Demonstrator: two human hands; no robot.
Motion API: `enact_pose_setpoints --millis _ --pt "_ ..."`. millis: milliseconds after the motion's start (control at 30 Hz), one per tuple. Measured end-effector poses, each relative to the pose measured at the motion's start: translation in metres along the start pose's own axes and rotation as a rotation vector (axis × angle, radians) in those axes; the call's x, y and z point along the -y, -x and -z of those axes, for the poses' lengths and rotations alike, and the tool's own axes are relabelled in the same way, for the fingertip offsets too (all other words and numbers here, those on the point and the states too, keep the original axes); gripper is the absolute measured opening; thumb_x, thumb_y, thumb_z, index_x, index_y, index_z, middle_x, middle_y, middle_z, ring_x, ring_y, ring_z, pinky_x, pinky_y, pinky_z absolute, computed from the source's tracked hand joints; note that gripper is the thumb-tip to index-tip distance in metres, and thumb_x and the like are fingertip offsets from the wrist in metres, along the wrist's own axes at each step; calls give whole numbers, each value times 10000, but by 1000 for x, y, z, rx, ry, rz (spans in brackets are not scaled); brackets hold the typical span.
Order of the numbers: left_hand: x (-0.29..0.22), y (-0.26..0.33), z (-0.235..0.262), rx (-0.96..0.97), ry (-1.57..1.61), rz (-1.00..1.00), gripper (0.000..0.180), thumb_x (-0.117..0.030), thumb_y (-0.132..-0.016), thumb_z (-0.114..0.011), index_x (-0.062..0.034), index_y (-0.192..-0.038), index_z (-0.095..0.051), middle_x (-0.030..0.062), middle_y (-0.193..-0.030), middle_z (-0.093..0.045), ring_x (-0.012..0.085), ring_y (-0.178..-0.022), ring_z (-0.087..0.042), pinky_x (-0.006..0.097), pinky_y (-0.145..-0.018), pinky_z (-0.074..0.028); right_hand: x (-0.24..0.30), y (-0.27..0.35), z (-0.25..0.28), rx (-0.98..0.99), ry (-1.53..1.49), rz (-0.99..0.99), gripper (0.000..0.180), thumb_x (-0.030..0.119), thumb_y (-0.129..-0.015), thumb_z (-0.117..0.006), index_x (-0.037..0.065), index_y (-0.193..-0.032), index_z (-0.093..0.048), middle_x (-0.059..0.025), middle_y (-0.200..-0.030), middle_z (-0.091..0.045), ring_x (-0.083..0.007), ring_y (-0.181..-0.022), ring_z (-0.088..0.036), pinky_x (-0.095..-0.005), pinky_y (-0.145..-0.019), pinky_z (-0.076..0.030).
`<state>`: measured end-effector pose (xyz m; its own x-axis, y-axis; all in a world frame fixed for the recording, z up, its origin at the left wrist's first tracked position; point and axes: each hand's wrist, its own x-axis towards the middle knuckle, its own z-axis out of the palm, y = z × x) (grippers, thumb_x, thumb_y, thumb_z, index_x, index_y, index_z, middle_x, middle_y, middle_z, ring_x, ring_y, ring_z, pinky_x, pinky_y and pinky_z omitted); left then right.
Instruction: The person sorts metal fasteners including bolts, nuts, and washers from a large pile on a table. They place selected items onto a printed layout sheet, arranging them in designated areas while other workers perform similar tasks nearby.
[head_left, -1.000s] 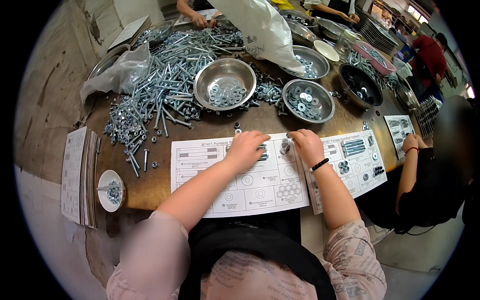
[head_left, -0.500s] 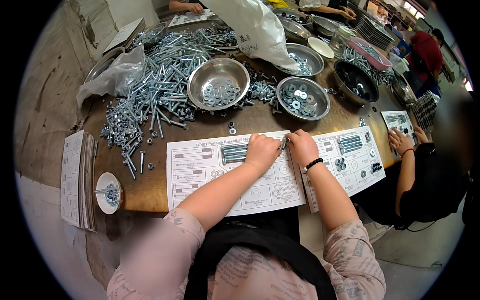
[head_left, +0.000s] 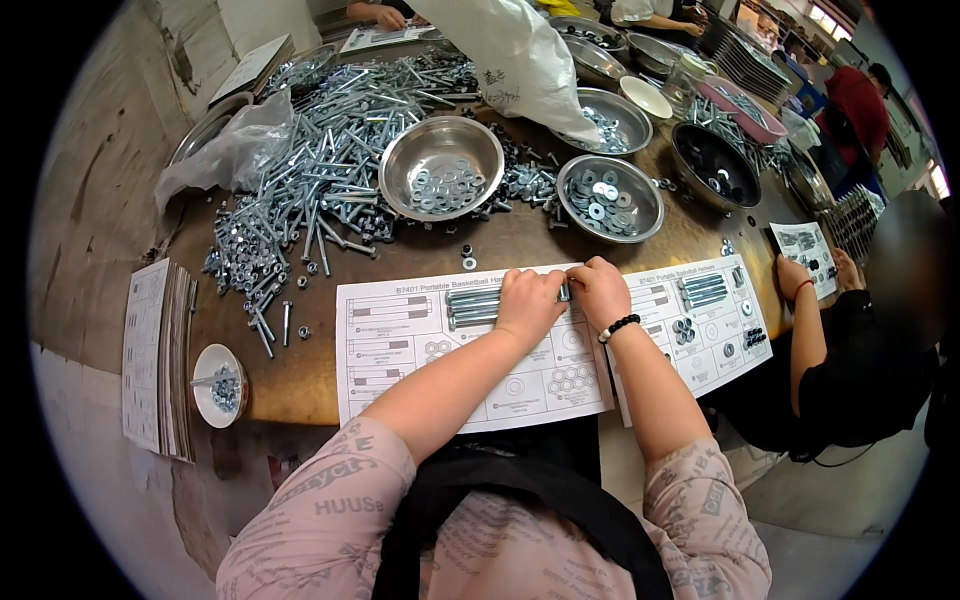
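Observation:
A row of long silver bolts point(head_left: 473, 308) lies on the printed hardware sheet point(head_left: 480, 405) in front of me. My left hand point(head_left: 532, 306) is closed over the right part of these bolts, hiding their ends. Beside it my right hand point(head_left: 602, 293) has its fingers pinched together, almost touching the left fingertips. A small grey metal piece point(head_left: 565, 291) shows between the two hands; its kind is mostly hidden. Right of this sheet lies a second printed sheet point(head_left: 655, 385) bearing bolts point(head_left: 702, 291), nuts point(head_left: 684, 331) and washers.
A heap of loose bolts point(head_left: 330, 170) covers the back left. Steel bowls of washers point(head_left: 441, 168) point(head_left: 610, 200), a black bowl point(head_left: 715, 165) and a white sack point(head_left: 520, 75) stand behind. A small white bowl point(head_left: 219, 386) and stacked sheets point(head_left: 150, 350) sit left. A co-worker's hand point(head_left: 793, 275) is at right.
My hands stay close together over the bolts with only slight finger movement. The co-worker at right has shifted a hand and the sheet there a little.

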<state>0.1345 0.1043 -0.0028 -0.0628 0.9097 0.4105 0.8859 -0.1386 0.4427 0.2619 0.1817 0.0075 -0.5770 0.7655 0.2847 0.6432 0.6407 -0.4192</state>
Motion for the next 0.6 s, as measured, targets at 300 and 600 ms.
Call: enact_pose_setpoints --millis 300,600 --pt "25 14 47 -47 193 42 313 -201 -705 -678 -81 -970 -565 59 -856 -573 243 -850 -537 366 -784 -383 20 -13 13 11 -83 -12 215 95 -715 -638 85 -929 -646 -100 -873 -578 -280 -864 -551 -363 -743 -454" --pt "121 56 116 -130 181 321 242 -93 -748 -614 -25 -975 -562 115 -886 -562 267 -811 -562 357 -710 -456 56 -62 -26 212 -634 -247 240 198 -805 -577 19 -956 -624 -138 -950 -633 -233 -844 -608 -302 -727 -465"
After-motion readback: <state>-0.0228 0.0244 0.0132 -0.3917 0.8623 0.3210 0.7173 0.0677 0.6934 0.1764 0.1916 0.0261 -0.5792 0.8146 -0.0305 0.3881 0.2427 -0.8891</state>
